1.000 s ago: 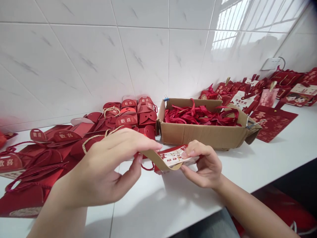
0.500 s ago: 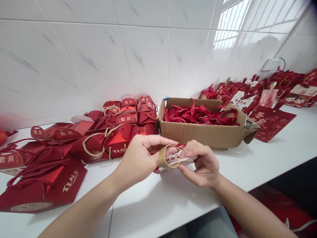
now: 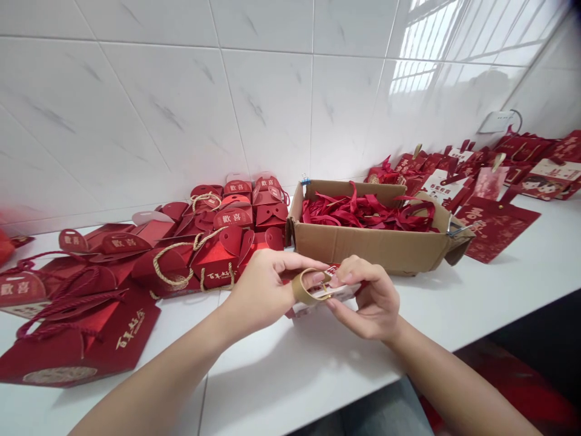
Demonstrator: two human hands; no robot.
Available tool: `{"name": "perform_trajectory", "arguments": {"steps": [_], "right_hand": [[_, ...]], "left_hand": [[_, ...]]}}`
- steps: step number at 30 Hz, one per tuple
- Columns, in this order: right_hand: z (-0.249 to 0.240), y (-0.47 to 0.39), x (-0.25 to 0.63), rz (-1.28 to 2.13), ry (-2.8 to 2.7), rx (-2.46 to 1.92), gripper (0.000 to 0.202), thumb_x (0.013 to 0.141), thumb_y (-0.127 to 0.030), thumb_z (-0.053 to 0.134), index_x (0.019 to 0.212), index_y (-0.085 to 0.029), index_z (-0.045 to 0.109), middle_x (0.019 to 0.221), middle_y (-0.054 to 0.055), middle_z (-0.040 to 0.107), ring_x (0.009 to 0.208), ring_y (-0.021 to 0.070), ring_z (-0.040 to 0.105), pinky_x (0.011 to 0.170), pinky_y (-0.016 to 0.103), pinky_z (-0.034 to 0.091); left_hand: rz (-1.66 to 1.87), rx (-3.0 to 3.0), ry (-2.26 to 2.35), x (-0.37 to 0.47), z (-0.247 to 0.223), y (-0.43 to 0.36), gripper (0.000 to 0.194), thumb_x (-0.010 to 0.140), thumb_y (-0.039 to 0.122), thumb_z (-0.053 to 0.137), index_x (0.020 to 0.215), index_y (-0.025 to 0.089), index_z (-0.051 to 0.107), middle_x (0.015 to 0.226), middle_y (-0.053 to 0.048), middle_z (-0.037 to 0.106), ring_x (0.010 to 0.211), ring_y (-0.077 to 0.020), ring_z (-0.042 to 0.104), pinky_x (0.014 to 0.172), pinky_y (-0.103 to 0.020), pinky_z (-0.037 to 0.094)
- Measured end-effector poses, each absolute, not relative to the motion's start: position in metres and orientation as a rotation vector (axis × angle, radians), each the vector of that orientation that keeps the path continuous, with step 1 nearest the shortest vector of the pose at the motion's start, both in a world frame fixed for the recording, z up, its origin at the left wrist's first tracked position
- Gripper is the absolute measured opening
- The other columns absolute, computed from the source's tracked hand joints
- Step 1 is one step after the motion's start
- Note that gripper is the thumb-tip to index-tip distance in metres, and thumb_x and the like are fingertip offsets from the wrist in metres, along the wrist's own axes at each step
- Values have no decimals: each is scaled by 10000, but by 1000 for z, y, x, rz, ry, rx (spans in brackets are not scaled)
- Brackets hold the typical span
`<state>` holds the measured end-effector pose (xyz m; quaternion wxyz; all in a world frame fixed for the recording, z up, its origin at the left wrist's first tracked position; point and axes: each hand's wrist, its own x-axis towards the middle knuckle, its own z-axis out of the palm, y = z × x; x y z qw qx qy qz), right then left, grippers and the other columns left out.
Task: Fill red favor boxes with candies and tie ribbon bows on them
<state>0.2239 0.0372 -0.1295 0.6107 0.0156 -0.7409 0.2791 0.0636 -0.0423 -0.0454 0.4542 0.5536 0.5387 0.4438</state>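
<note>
Left hand (image 3: 265,284), as the head view shows, holds a looped gold strap (image 3: 300,292), thumb inside the loop and forefinger along its far side. Right hand (image 3: 374,297) pinches the right end of the strap's small red-and-white gift box (image 3: 305,310), which sits between both hands, in front of an open cardboard box (image 3: 363,245) of red ribbons (image 3: 349,212). Red gift boxes with rope handles (image 3: 218,257) crowd the left.
</note>
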Motion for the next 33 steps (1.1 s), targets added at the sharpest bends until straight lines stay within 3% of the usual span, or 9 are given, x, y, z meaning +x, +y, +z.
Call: {"name": "perform_trajectory", "arguments": {"steps": [12,21,26,30,33], "right_hand": [[-129,37,224,696,-1693,0,440,683,-8,656,1039,-233,527,817,25,586,704,165,564,593,311,483],[-129,37,223,688,-1689,0,425,693,-25,664,1040,-227,525,826,29,587,700,160,569,582,302,498],[-129,37,223,668,-1686,-10,436,695,-22,667,1047,-234,522,829,25,596,692,156,563,572,299,494],[-130,39,224,649,-1666,-16,453,691,-13,670,1056,-236,520,835,25,602,704,159,559,597,313,503],[-130,41,224,655,-1649,-30,452,690,-9,671,1052,-233,522,836,28,603,724,169,571,620,328,510]], "left_hand": [[1010,1467,1386,64,-39,-45,305,775,369,672,974,150,751,770,-79,708,626,-172,649,511,-239,529],[997,1535,1322,65,-39,-46,290,779,414,669,866,149,747,697,-62,675,592,-159,618,534,-259,527],[929,1578,1277,62,-39,-46,332,820,437,622,930,141,724,694,-53,645,614,-152,603,566,-265,522],[932,1551,1341,63,-38,-45,387,772,455,674,981,130,674,792,-70,674,636,-152,616,604,-280,535],[970,1502,1324,65,-39,-43,415,749,489,681,921,113,643,726,-54,641,584,-135,588,554,-262,516]]}}
